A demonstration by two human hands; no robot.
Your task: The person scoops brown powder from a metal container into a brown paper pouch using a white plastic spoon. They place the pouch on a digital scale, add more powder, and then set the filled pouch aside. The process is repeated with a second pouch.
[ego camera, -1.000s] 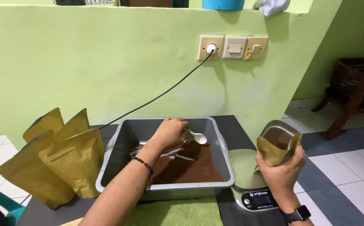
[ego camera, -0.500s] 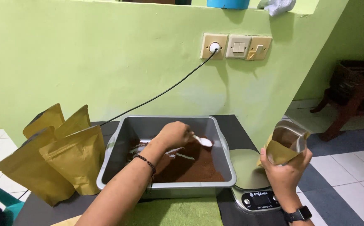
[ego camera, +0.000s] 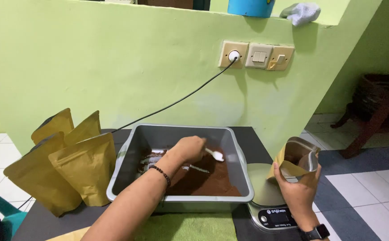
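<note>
Over the last second our left hand (ego camera: 189, 148) has kept its pinch on the white spoon (ego camera: 215, 155) and carried it a little lower and nearer, so the bowl now hangs just above the brown powder (ego camera: 203, 176) in the grey tray (ego camera: 181, 134), with nothing we can make out in it (the spoon is too small to be sure). Our right hand (ego camera: 298, 189) has come down with the open pouch (ego camera: 296, 159) and stays wrapped around its lower part, fingers closed on it, holding the mouth tilted toward the tray and just above the round plate of the scale (ego camera: 266, 187). The pouch looks to hold some powder already, though how much we cannot tell. We read this as a scoop being set up, not a pour: the spoon has gone back to the powder and the pouch waits beside it, clear of the plate, so any reading would not count yet. The tray sits in the middle of the dark counter (ego camera: 51, 221), the scale touching its right near corner, and four more gold pouches (ego camera: 65, 165) stand at the left, well apart from both hands.
</note>
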